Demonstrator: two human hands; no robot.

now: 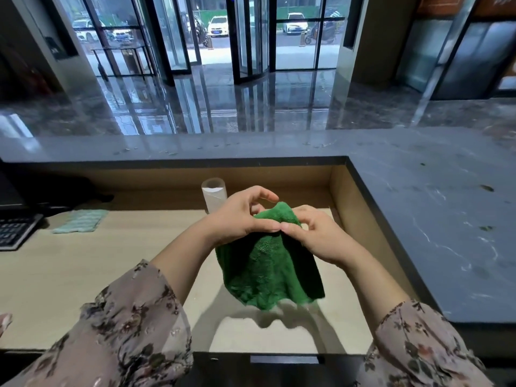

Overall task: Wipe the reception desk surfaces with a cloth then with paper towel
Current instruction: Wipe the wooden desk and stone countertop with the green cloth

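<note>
Head view looks down on both hands meeting above the lower surface (83,275), a pale wood-grain desk top; the left hand (240,216) and the right hand (315,236) each pinch the upper edge of a green cloth (268,269), fingers curled on the fabric, and the tips of the two hands touch at the middle; the cloth hangs from that grip in loose folds, its lower hem clear of the wood, with a shadow beneath it. Floral sleeves (134,331) cover the arms and stop short of the wrists. Just behind the left hand a paper towel roll (213,195) stands upright at the back of the recess, its base hidden by the hand; farther left lies a pale cloth (81,220) (mint-coloured, flat), and near it, at the frame's edge, a black keyboard (16,231). A raised surface (432,219) of dark veined stone runs along the back and down the right side, with small specks and drops scattered on it; beyond it a glossy floor (223,107) reflects glass doors (251,37), and cars (217,26) stand outside.
</note>
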